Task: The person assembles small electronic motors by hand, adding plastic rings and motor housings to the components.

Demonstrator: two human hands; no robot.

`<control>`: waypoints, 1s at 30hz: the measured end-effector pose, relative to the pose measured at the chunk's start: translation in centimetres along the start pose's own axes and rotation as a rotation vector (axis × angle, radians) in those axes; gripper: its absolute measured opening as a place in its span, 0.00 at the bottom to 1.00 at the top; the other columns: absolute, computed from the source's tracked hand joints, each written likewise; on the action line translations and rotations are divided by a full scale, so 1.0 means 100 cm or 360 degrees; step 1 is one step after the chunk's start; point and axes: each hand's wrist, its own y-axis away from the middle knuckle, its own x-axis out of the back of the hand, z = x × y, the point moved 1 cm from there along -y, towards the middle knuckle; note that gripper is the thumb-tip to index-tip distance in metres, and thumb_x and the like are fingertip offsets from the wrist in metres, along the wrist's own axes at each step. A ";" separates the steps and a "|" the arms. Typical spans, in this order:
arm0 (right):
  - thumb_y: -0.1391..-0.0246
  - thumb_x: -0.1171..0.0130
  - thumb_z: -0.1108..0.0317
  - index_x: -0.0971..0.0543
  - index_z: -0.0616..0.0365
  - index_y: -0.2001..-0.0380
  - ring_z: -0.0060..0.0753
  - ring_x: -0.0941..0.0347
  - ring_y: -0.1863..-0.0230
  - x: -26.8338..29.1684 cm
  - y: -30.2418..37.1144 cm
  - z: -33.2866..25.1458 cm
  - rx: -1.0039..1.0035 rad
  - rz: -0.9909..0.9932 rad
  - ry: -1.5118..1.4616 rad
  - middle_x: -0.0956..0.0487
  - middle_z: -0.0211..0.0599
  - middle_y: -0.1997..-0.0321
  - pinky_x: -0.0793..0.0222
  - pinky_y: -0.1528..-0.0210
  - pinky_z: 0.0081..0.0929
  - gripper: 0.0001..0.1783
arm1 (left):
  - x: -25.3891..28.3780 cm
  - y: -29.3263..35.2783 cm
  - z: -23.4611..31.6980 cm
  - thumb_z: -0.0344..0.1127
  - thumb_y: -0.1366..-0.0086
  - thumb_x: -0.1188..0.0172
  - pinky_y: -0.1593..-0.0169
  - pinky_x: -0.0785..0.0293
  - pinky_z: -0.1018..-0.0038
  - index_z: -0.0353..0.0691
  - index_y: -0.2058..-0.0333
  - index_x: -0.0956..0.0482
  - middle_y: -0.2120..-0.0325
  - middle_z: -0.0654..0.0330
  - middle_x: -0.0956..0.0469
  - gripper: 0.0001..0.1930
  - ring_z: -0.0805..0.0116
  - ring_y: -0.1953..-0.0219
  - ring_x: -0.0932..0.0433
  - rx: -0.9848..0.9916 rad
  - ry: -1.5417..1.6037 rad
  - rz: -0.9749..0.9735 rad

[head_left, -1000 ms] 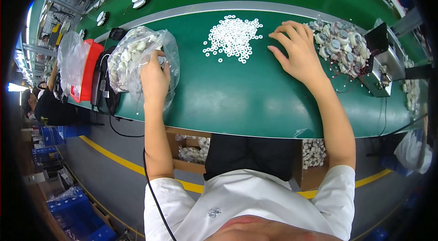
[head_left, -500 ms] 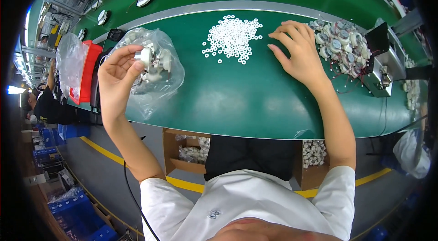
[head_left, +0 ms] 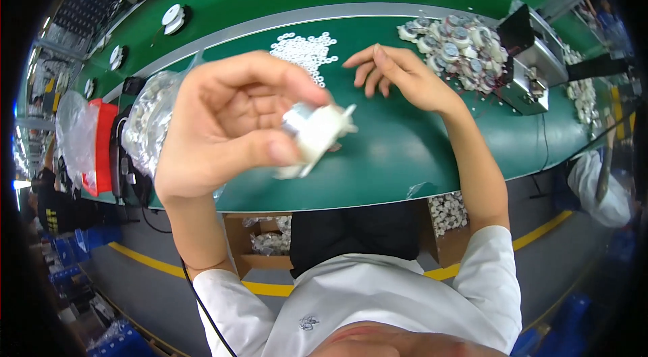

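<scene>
1. your left hand (head_left: 206,129) is pinching a blurred white part (head_left: 320,133) above the counter (head_left: 405,144), grip narrowed around it.
2. your right hand (head_left: 408,78) is curving, loosely open and empty, near white rings (head_left: 302,50).

1 wht part (head_left: 322,133) w/ silvery-gray end (head_left: 295,116), blurred, tilted, pinched betw L fingers (head_left: 305,84) over grn bench (head_left: 418,147).

No lettering, label or number — none — is legible.
</scene>
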 end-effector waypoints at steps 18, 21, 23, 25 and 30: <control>0.31 0.37 0.54 0.19 0.64 0.60 0.27 0.24 0.71 0.034 0.013 0.013 -0.0197 0.0078 0.0785 0.18 0.37 0.72 0.29 0.68 0.30 0.20 | 0.020 -0.048 -0.133 0.25 0.39 0.24 0.65 0.29 0.82 0.34 0.57 0.14 0.63 0.62 0.14 0.12 0.81 0.68 0.24 0.0551 -0.0826 0.0045; 0.39 0.31 0.40 0.20 0.64 0.60 0.39 0.20 0.76 0.021 0.019 0.000 -0.0489 -0.0019 0.1090 0.18 0.42 0.79 0.28 0.72 0.36 0.31 | 0.016 -0.044 -0.131 0.27 0.43 0.22 0.66 0.30 0.78 0.37 0.62 0.12 0.65 0.65 0.14 0.11 0.76 0.71 0.31 0.0469 -0.1046 0.0036; 0.43 0.26 0.45 0.21 0.64 0.59 0.39 0.20 0.74 0.014 0.025 -0.011 -0.0417 -0.0056 0.1056 0.18 0.42 0.76 0.27 0.71 0.34 0.30 | 0.017 -0.043 -0.127 0.24 0.43 0.23 0.62 0.29 0.77 0.33 0.61 0.13 0.63 0.62 0.16 0.11 0.75 0.63 0.24 0.0296 -0.1266 -0.0137; 0.45 0.24 0.49 0.21 0.63 0.58 0.39 0.20 0.73 0.012 0.025 -0.005 -0.0270 -0.0103 0.1046 0.19 0.43 0.71 0.26 0.69 0.34 0.28 | 0.022 -0.042 -0.124 0.24 0.43 0.23 0.60 0.28 0.75 0.33 0.67 0.14 0.66 0.61 0.16 0.08 0.72 0.62 0.24 0.0151 -0.1221 -0.0118; 0.47 0.23 0.60 0.22 0.60 0.55 0.40 0.19 0.67 0.014 0.023 0.002 -0.0139 -0.0244 0.1000 0.23 0.44 0.58 0.24 0.65 0.36 0.24 | 0.034 -0.042 -0.123 0.26 0.39 0.26 0.61 0.28 0.75 0.36 0.76 0.20 0.66 0.60 0.15 0.11 0.74 0.64 0.22 0.0191 -0.1004 0.0114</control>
